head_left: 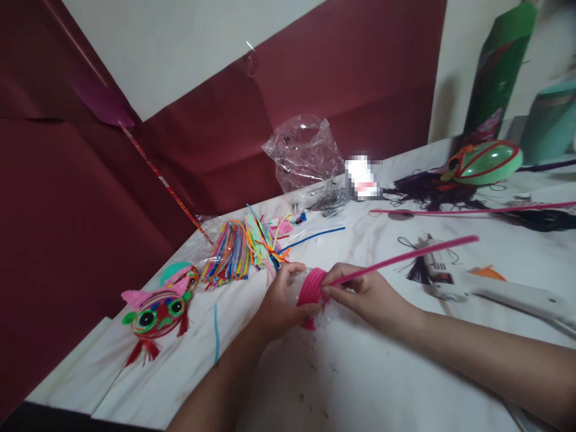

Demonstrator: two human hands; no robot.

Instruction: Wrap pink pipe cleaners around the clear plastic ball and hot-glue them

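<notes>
Near the middle of the table, my left hand [282, 303] is closed around a small clear, rounded object, its kind partly hidden by the fingers. Bands of pink pipe cleaner [310, 289] are wound side by side round it. My right hand [360, 294] pinches a loose pink pipe cleaner [418, 252] against the wound bands. That strand's free end sticks out to the upper right. Just beyond my left hand lies a pile of multicoloured pipe cleaners [236, 249], part of it in clear plastic.
A decorated face ornament [157, 315] with red tassels lies at left. To the right are a white glue gun [450, 276], a long pink stick [472, 210], and a green balloon-like ornament [490, 163] with dark tassels. A clear plastic bag [306, 153] leans on the back wall.
</notes>
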